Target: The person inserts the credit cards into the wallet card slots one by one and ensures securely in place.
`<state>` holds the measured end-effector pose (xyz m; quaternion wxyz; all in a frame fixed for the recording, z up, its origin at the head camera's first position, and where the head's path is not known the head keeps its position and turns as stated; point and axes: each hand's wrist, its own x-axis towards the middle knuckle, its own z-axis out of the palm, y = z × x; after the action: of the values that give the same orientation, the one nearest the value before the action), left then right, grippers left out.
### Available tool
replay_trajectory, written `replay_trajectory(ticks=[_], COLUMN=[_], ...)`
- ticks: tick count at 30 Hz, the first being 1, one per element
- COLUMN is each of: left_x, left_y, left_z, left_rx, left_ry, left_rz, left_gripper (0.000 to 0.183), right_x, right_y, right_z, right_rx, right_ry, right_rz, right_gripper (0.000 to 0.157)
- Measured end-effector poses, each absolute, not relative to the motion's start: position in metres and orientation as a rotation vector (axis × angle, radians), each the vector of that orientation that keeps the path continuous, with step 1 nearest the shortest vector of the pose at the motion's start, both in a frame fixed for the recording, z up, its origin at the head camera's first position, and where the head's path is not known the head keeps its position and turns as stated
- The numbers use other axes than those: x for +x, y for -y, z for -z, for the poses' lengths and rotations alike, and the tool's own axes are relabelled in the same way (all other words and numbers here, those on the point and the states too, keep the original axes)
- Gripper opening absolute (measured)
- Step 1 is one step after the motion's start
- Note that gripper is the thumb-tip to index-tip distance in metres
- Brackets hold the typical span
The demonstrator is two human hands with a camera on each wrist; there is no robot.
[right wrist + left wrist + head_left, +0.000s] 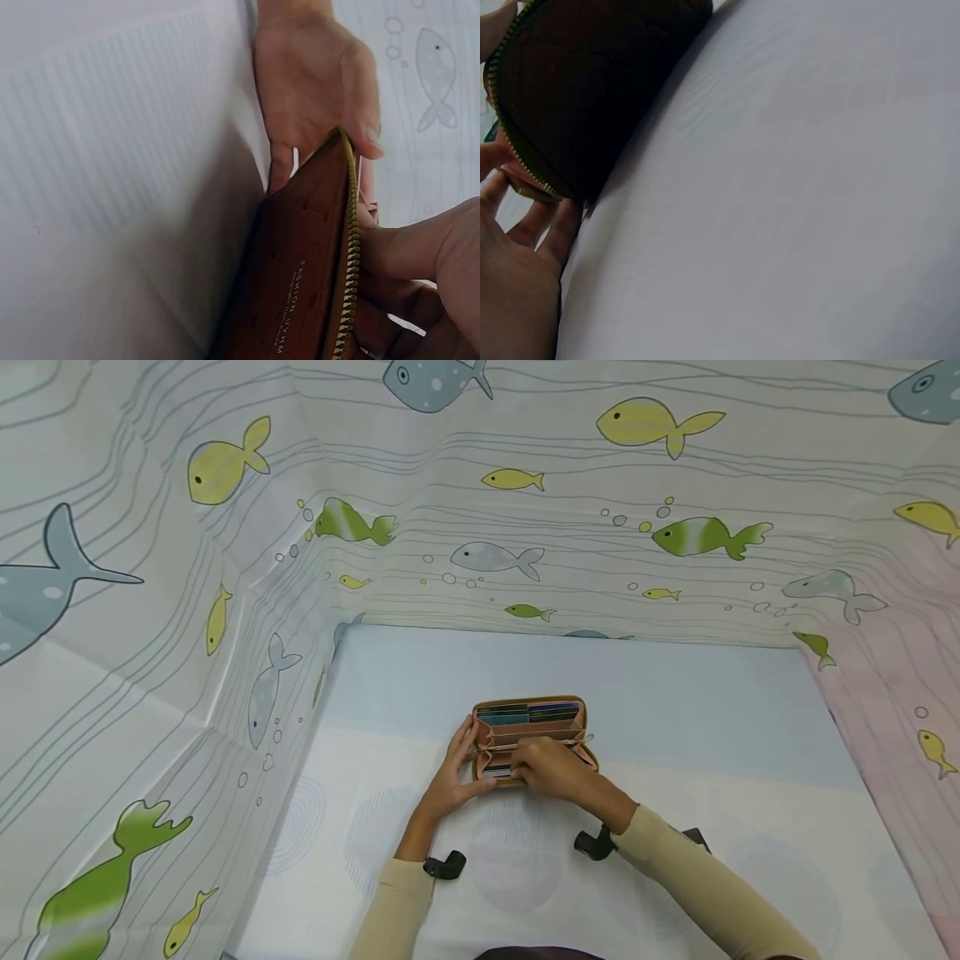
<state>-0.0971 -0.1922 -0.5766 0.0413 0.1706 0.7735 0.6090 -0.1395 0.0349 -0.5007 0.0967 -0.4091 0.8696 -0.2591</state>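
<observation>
A brown long wallet (531, 703) lies unzipped and spread apart on the table, cards in the slots of its far half. Its gold zip (350, 247) runs along the rim. My left hand (448, 785) grips the wallet's left end, thumb at the near edge; the left wrist view shows the hand's fingers (561, 232) against the wallet's end. My right hand (553, 767) reaches into the near half, with curled fingers pinching at the row of cards (495, 771). The fingertips are mostly hidden by the hand and, in the right wrist view, by the wallet's side.
The table (675, 710) has a pale blue and white cover with circle patterns. A fish-printed cloth (420, 527) rises along the back and both sides. Black wrist straps (446, 865) sit on both sleeves. A dark object (696, 838) shows behind the right forearm.
</observation>
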Motion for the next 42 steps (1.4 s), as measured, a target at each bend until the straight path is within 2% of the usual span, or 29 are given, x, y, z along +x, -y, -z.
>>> replay_trajectory(ticks=[5, 10, 15, 21, 28, 35, 42], left_x=[-0.101, -0.102, -0.1, -0.097, -0.096, -0.097, -0.097], left_y=[0.195, 0.196, 0.194, 0.192, 0.191, 0.191, 0.191], left_z=[0.599, 0.603, 0.593, 0.564, 0.562, 0.565, 0.564], left_rx=[0.51, 0.513, 0.514, 0.537, 0.545, 0.54, 0.537], left_ry=[-2.391, -2.365, -2.38, -2.353, -2.373, -2.367, -2.371], left_rz=[-1.854, -1.885, -1.869, -1.868, -1.841, -1.86, -1.843], left_gripper=[0.097, 0.097, 0.098, 0.095, 0.094, 0.094, 0.094], right_x=[-0.142, -0.144, -0.144, -0.143, -0.143, -0.146, -0.143], right_y=[-0.034, -0.033, -0.032, -0.031, -0.038, -0.07, -0.133], right_z=[0.501, 0.502, 0.503, 0.503, 0.503, 0.501, 0.497], right_rx=[-1.177, -1.151, -1.129, -1.105, -1.182, -1.239, -1.049], right_ry=[-2.546, -2.538, -2.551, -2.574, -2.588, -2.543, -2.637], right_rz=[0.804, 0.81, 0.795, 0.752, 0.796, 0.994, 1.011], right_gripper=[0.011, 0.015, 0.018, 0.017, 0.007, 0.005, 0.009])
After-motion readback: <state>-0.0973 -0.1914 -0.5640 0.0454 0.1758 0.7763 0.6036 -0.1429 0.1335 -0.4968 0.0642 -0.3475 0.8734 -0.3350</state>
